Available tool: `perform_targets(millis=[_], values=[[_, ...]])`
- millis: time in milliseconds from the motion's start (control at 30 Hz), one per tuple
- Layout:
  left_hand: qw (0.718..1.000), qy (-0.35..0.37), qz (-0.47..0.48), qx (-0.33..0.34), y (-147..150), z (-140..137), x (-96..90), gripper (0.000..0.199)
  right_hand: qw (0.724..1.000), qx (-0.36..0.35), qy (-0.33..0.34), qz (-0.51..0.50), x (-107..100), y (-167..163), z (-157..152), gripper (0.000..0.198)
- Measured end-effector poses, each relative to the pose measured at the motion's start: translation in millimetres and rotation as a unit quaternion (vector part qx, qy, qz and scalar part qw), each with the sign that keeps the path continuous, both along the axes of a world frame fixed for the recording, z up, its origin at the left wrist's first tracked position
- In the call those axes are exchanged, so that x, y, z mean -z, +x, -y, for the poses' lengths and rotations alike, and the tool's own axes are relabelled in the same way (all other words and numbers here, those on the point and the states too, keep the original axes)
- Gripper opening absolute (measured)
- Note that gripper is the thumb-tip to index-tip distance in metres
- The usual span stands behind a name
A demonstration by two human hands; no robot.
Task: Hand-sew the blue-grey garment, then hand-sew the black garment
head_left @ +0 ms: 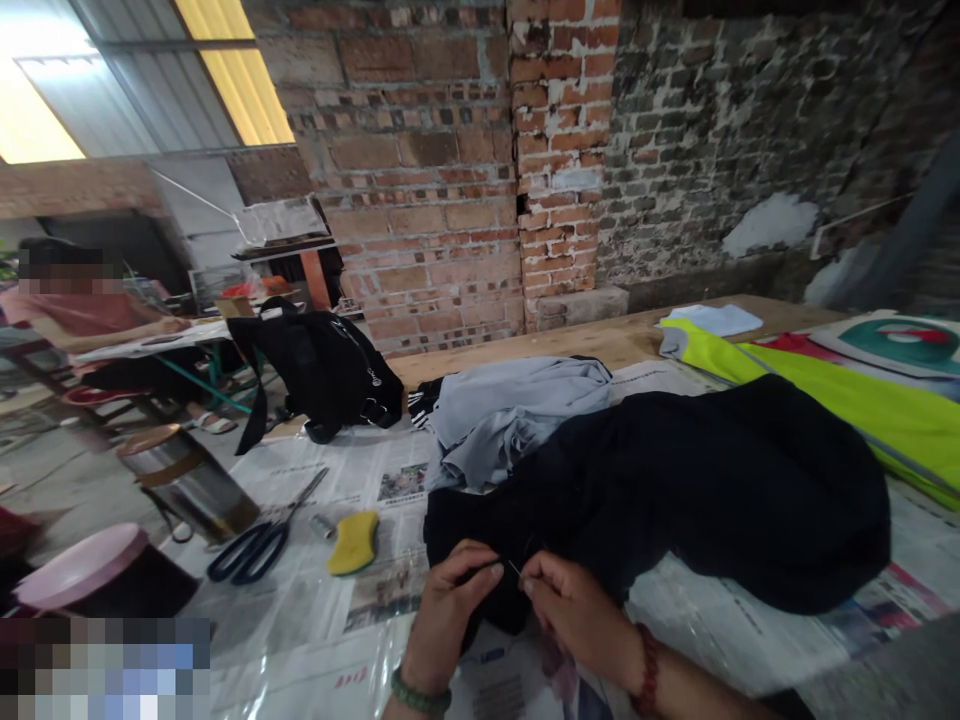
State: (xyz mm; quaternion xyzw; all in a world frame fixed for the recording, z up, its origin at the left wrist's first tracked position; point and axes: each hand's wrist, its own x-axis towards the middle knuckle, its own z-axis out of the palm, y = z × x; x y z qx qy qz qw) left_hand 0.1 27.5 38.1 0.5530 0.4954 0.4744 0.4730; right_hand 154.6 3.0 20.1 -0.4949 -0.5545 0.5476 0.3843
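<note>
A black garment point(697, 480) lies bunched across the newspaper-covered table, its near left end between my hands. My left hand point(459, 600) pinches the edge of that cloth between thumb and fingers. Close beside it, my right hand point(574, 610) is closed on a thin sewing needle point(514, 567), whose tip points toward the left hand. Any thread on the needle is too fine to make out. Behind the black cloth rests a folded light grey garment point(517, 405).
To the left lie dark-handled scissors point(259, 545), a yellow sponge point(354, 542) and a small spool-like piece point(322, 526). A metal flask point(187, 480), pink-lidded container point(90, 570) and black bag point(319, 370) stand beyond. An iron point(892, 340) and neon-yellow garment point(825, 390) are right. Another person point(82, 300) sits far left.
</note>
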Motion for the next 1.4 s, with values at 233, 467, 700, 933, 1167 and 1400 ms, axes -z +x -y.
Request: perform_targets(millis=[233, 467, 700, 933, 1167, 1400], values=[[0.999, -0.007, -0.034, 0.036, 4.6, 1.9, -5.7, 0.009, 0.999, 0.034, 0.028, -0.016, 13.4, -10.2, -7.0, 0.016], [0.996, -0.006, -0.042, 0.079, 9.0, 1.7, 0.3, 0.007, 0.995, 0.064, 0.021, -0.071, 19.9, -16.3, -12.4, 0.009], [0.999, -0.012, -0.024, 0.038, 9.8, 0.3, 7.3, 0.007, 0.996, 0.053, 0.025, -0.061, 11.2, -10.9, -3.7, 0.003], [0.999, -0.035, -0.034, 0.004, 11.9, 0.5, 3.5, 0.008, 0.955, 0.139, 0.233, 0.117, -33.8, 42.4, -14.4, 0.011], [0.999, -0.011, -0.043, 0.023, 13.7, 4.4, -1.2, 0.004, 0.973, -0.047, 0.185, 0.126, -36.2, 37.4, -65.5, 0.022], [0.990, 0.108, -0.089, 0.027, 10.1, -0.3, 6.8, 0.008, 0.992, -0.106, 0.036, 0.063, -12.8, 33.5, -54.6, 0.022]])
